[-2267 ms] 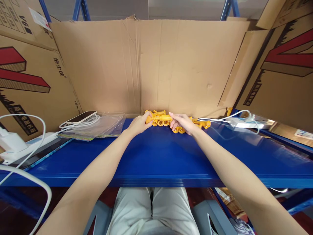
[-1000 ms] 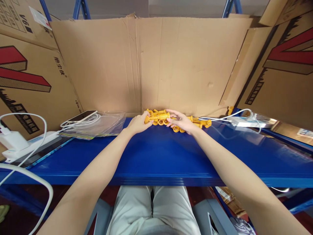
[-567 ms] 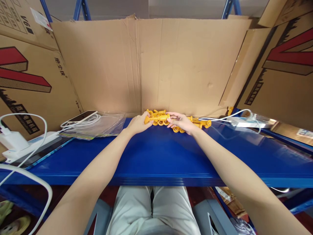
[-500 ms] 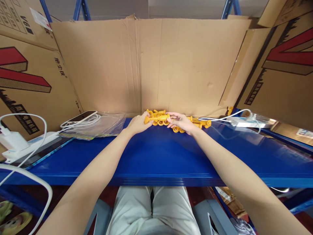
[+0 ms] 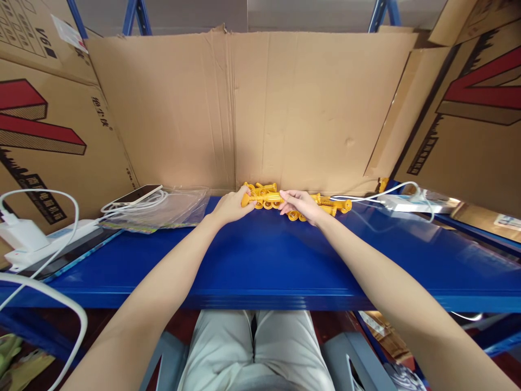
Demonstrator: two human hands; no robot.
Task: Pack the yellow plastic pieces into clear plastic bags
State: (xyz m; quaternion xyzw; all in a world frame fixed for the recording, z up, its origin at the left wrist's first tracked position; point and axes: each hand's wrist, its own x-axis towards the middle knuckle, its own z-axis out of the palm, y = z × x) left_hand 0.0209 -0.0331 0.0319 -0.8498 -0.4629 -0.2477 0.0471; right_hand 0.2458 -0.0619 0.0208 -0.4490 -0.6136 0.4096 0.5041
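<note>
A yellow plastic piece (image 5: pixel 266 199), long with a rounded left end, lies level between my two hands. My left hand (image 5: pixel 233 206) is closed on its left end, thumb and fingers pinching it. On its right end my right hand (image 5: pixel 300 205) has its fingers closed. Several more yellow pieces (image 5: pixel 264 187) lie behind and below it, against the cardboard. Others (image 5: pixel 337 205) stick out to the right of my right hand, and round yellow ends (image 5: pixel 293 215) show just beneath that hand.
The blue shelf (image 5: pixel 272 255) spans the front. Cardboard (image 5: pixel 325 108) stands behind and at both sides. At left are a phone (image 5: pixel 138 194), a plastic bag (image 5: pixel 179 209) and a white power strip; another strip (image 5: pixel 407 203) with cables sits at right.
My right hand has closed its fingers over the right end of the long yellow piece, which showed bare before. My left hand has barely moved.
</note>
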